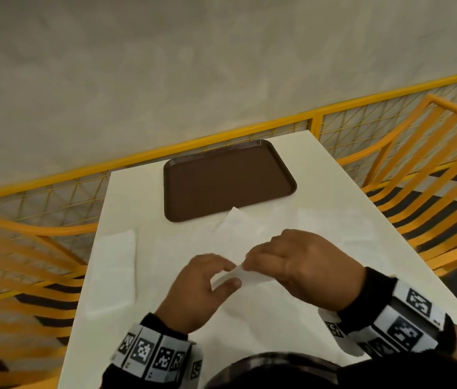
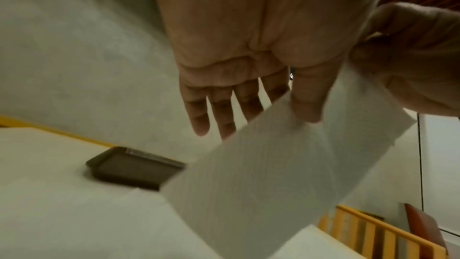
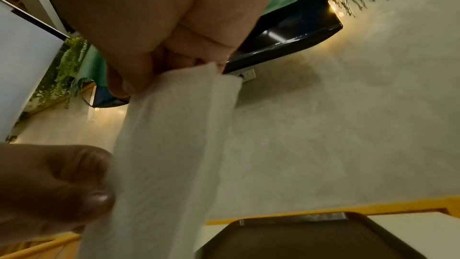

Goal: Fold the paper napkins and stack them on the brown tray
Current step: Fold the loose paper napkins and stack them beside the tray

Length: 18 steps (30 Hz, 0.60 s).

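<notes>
Pinching the near end of the napkin (image 1: 254, 276) over the near middle of the table (image 1: 137, 197), the left hand (image 1: 202, 287) and right hand (image 1: 303, 265) are each clamping the paper between thumb and fingers, almost touching each other. The sheet is running lengthwise away from them, its far corner pointing at the near rim of the brown tray (image 1: 230, 181). That tray is sitting straight ahead, slightly nearer the right hand.

left hand (image 2: 248, 36) top centre, fingers (image 2: 199, 117) hanging (one on the paper), white napkin (image 2: 261, 164) slanting from upper right to bottom, right hand (image 2: 418, 56) pinching its upper end, brown tray (image 2: 129, 170) centre left
</notes>
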Tool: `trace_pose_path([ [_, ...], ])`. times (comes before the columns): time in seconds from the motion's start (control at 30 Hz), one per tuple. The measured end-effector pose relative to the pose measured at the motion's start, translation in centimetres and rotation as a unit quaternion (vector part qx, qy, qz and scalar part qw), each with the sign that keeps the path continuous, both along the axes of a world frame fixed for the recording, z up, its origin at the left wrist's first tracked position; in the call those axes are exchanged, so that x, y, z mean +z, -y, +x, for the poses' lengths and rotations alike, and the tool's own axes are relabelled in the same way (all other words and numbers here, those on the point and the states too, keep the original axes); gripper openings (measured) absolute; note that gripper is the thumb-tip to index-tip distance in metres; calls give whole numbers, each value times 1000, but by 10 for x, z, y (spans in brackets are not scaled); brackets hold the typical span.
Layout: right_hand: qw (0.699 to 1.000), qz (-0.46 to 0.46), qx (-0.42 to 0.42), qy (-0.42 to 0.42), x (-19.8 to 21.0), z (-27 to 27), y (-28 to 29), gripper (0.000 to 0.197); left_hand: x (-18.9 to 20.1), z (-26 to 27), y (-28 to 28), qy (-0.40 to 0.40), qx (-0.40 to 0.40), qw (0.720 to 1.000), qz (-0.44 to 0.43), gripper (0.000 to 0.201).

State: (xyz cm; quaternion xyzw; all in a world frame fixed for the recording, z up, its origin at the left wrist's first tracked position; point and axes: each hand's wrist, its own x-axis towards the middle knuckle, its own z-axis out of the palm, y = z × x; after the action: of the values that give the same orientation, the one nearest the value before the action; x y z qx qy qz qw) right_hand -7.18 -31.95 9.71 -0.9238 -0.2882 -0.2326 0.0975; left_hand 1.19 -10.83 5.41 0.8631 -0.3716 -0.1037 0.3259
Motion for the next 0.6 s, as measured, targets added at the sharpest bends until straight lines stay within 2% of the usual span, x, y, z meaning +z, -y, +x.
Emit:
trace_pose_path([
  [0.17, 999, 29, -35, -9, -7, 0, -2, 34, -17, 13, -20, -45, 100, 994, -12, 20],
  [0.23, 997, 45, -60, -32, -7, -1, 1, 28, -22, 31, -36, -37, 187, 981, -22, 18],
  [0.33, 990, 76, -90, -75, -10, -3, 7, 28, -36, 68, -70, -43, 365, 930, -2, 29],
  [0.4, 987, 88, -101, -94, -13, -6, 10, 28, -45, 93, -98, -71, 443, 893, 32, 36],
  [0.53, 980, 98, -120, -124, -18, -12, 16, 30, -67, 132, -140, -127, 508, 838, 153, 37],
  [0.6, 975, 100, -137, -145, -21, -14, 20, 30, -73, 145, -150, -140, 524, 823, 170, 40],
])
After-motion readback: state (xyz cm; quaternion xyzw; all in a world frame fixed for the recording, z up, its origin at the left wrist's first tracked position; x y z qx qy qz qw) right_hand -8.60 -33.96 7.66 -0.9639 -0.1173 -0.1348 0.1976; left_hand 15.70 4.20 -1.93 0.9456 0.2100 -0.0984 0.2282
